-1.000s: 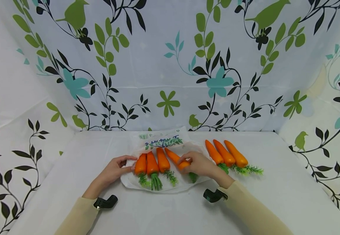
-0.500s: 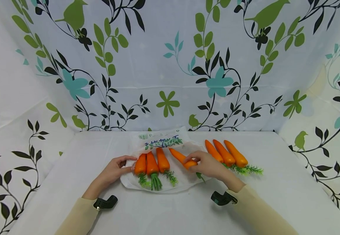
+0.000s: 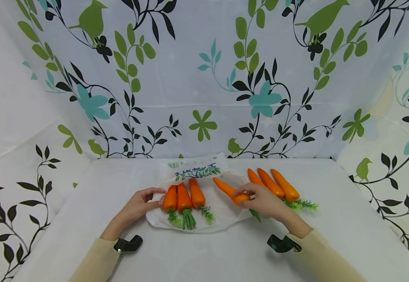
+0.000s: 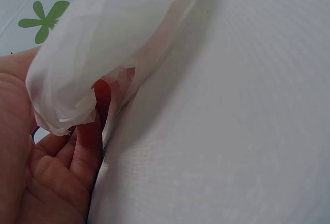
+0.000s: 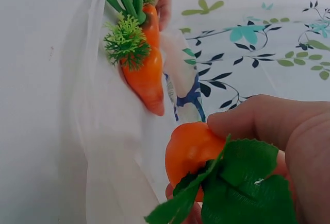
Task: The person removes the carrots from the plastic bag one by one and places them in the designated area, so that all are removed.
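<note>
A white plastic bag (image 3: pixel 222 220) with green and blue print lies flat on the table. On its left half three orange carrots (image 3: pixel 184 196) with green tops sit side by side. My left hand (image 3: pixel 143 203) holds the bag's left edge beside them; the left wrist view shows thin plastic (image 4: pixel 103 44) at its curled fingers. Thumb and fingers of my right hand (image 3: pixel 266 201) pinch another carrot (image 3: pixel 224 187) near its thick end, over the bag's right side. Its broad green leaves (image 5: pixel 247 177) show in the right wrist view.
Three more carrots (image 3: pixel 284 185) lie on the white table (image 3: pixel 204 258) to the right, partly behind my right hand. A patterned cloth (image 3: pixel 190 78) with birds and leaves hangs behind the table.
My right hand has moved to the right with the carrot, away from the carrots on the bag's left half. My left hand has stayed at the bag's edge.
</note>
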Motion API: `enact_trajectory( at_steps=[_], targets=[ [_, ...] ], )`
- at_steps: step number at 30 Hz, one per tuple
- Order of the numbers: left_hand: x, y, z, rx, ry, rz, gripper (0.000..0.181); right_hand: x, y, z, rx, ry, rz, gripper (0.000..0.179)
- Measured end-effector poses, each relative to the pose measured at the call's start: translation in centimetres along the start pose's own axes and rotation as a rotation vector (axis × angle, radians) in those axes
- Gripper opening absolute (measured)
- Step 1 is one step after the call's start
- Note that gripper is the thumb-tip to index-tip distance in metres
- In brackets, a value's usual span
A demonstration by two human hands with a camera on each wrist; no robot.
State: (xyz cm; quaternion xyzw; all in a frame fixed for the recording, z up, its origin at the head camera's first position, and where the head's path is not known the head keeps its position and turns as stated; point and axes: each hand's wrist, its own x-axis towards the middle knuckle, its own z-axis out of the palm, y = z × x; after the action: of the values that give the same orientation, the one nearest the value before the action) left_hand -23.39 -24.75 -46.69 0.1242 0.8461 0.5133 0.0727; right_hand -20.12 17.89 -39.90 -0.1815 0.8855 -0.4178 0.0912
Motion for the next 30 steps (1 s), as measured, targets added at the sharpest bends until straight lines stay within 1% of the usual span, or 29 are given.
enact_trajectory(
  at_steps=[2, 6, 8, 9, 15, 16, 18, 21, 24, 27, 30],
  targets=[
    [-0.2, 0.5, 0.0, 0.007, 0.001, 0.0, 0.04, -0.4, 0.1, -0.2, -0.007, 0.012, 0.002, 0.018],
    [-0.9, 2.5, 0.0, 0.004, -0.006, -0.001, 0.038, -1.1, 0.2, -0.7, -0.012, 0.023, 0.017, 0.019],
    [-1.2, 3.2, -0.1, 0.003, -0.01, 0.006, 0.038, -1.4, 0.3, -0.9, -0.015, 0.028, 0.014, 0.02],
    [-1.0, 2.8, -0.1, 0.007, -0.006, 0.005, 0.038, -1.6, 0.4, -1.0, -0.016, 0.033, 0.017, 0.021],
    [-1.1, 2.6, 0.1, 0.003, 0.009, -0.008, 0.038, -2.5, 0.6, -1.9, -0.04, 0.059, 0.009, 0.021],
    [-1.2, 3.0, 0.1, 0.001, 0.008, -0.011, 0.038, -2.8, 0.6, -2.1, -0.042, 0.061, 0.007, 0.021],
    [-0.9, 2.3, 0.1, 0.007, 0.011, -0.017, 0.038, -3.2, 0.7, -2.6, -0.045, 0.066, -0.001, 0.021],
    [-0.3, 1.0, 0.2, 0.016, 0.013, -0.023, 0.039, -3.9, 0.7, -3.4, -0.026, 0.069, 0.013, 0.021],
    [0.1, 0.2, 0.1, 0.032, 0.018, -0.028, 0.039, -4.6, 0.8, -4.1, -0.006, 0.071, 0.025, 0.021],
    [0.1, 0.2, 0.1, 0.044, 0.021, -0.029, 0.039, -5.2, 1.1, -4.7, -0.007, 0.068, 0.018, 0.02],
    [-0.3, 1.0, 0.1, 0.037, 0.017, -0.023, 0.038, -5.7, 1.6, -5.0, -0.033, 0.07, -0.009, 0.018]
  ],
)
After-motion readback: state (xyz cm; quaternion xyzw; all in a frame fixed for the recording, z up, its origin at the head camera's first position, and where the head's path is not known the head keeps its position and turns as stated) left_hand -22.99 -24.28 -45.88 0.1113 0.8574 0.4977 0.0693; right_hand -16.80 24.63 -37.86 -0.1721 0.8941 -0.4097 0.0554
